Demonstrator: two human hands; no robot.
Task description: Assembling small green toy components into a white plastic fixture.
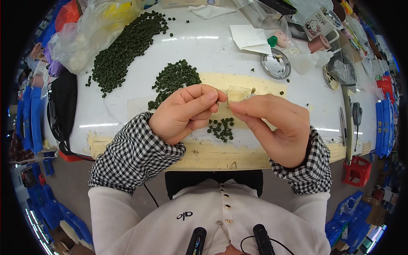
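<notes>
My left hand [187, 111] is closed in a pinch, thumb against forefinger, over the middle of the table. Facing it across a small gap, my right hand [280, 123] also pinches with thumb and forefinger. Whatever sits between the fingertips is too small to make out. Just beyond my right fingertips lies a pale yellowish block [240, 92] with a small brown stick at its corner. Small dark green round pieces form a little group [221, 129] below my hands. A larger heap of such pieces [176, 78] lies beyond my left hand.
The biggest pile of green pieces [127, 53] spreads at the far left beside clear plastic bags [80, 44]. Far right are a round metal dish [275, 64], white paper [250, 38], a mug [321, 23] and a plastic box [342, 68]. Tweezers [342, 123] lie near the right edge.
</notes>
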